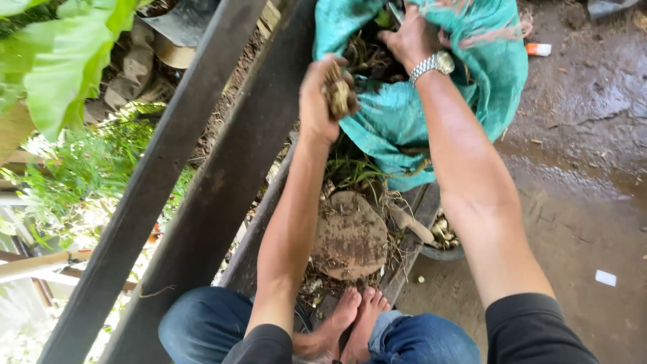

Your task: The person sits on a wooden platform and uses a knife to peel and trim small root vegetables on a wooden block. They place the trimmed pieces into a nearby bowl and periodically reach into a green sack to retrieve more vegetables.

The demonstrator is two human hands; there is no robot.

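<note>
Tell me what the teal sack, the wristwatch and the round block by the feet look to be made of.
Teal sack: woven plastic, probably; frayed threads at its edge, soft crumpled folds. Wristwatch: metal, polished silver links that glint. Round block: likely a cut wood slab, rough, brown and soil-caked; stone cannot be ruled out. The left hand holds a dry, fibrous root clump.

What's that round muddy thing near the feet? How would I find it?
Start at the big teal sack the two hands reach into, then look straight down toward the bare feet. Just above the toes lies a round, flat wooden block, brown and caked with dirt, unlike the stringy roots around it.
</note>
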